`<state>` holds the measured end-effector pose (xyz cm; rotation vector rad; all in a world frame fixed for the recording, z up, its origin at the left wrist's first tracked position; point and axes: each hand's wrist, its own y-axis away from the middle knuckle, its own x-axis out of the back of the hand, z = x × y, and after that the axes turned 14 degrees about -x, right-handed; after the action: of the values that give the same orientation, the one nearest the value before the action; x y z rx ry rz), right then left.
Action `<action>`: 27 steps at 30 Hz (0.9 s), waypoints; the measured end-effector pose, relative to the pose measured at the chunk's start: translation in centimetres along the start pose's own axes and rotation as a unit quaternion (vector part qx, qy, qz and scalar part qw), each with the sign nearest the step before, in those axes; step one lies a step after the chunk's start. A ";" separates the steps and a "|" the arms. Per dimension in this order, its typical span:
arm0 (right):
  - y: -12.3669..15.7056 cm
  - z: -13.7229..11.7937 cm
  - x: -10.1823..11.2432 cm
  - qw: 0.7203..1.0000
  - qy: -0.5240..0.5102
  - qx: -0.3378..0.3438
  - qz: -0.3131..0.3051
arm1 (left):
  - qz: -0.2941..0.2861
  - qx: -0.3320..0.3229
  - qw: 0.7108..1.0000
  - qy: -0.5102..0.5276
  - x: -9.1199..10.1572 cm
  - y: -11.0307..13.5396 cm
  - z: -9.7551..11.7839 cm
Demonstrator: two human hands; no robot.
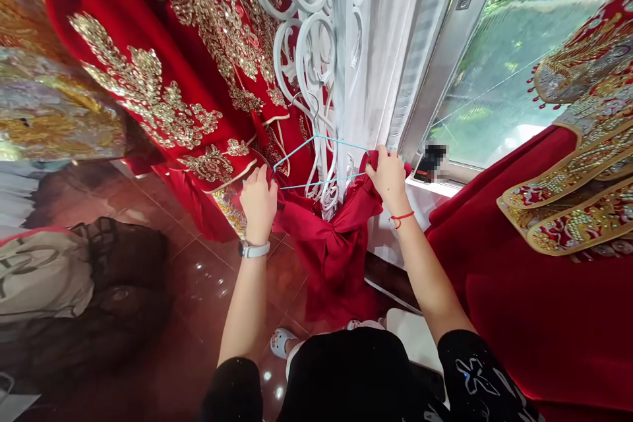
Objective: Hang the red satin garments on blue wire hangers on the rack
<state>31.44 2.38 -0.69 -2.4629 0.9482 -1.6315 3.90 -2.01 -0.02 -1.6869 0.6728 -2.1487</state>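
A plain red dress point(329, 244) hangs in front of me from a thin light-blue wire hanger point(324, 181). My left hand point(260, 201) is closed on the dress at the hanger's left end. At the other end my right hand point(388, 178) grips the red fabric, its fingers wrapped over the top. The hanger's hook rises in front of a white scrolled metal frame point(316, 46); I cannot tell whether it is hooked on anything. Folds of the dress drop toward the floor between my arms.
Red garments with gold embroidery point(148, 86) hang at the left, and a beaded red outfit point(578, 198) at the right. A window point(494, 72) stands behind, with a dark object point(430, 163) on its sill. Dark tulle point(128, 277) lies lower left above the tiled floor point(198, 290).
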 end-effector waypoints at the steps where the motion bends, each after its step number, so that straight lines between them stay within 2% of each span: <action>1: 0.0 0.1 0.2 1.000 0.000 0.006 -0.006 | 0.002 -0.001 1.000 0.007 0.0 0.0 -0.1; 6: -0.2 0.1 0.0 1.000 0.014 0.006 -0.003 | 0.004 -0.003 1.000 0.023 0.1 0.0 -0.3; 13: -0.4 -1.1 -0.9 0.999 0.020 -0.021 0.016 | 0.000 0.051 0.998 -0.026 -0.3 -0.4 1.0; 19: -0.7 -2.3 0.6 0.994 0.097 -0.047 -0.016 | -0.043 0.064 0.993 -0.085 0.1 -0.9 2.0; 21: -1.5 -2.2 1.7 0.993 0.108 -0.042 -0.038 | -0.057 0.060 0.993 -0.087 0.8 -1.3 1.3; 23: -2.7 -1.7 2.9 0.992 0.102 -0.036 -0.061 | -0.045 0.063 0.995 -0.067 1.5 -1.8 -0.3; 25: -4.0 -0.8 4.0 0.994 0.070 -0.027 -0.080 | -0.002 0.074 0.997 -0.007 2.0 -2.2 -2.5; 27: -5.0 0.4 4.6 0.995 0.028 -0.013 -0.093 | 0.066 0.089 0.990 0.084 1.9 -2.1 -4.7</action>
<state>35.31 4.05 4.70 -2.6061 0.7687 -1.7612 -1.05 -0.48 1.83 -1.3438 0.6003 -2.2016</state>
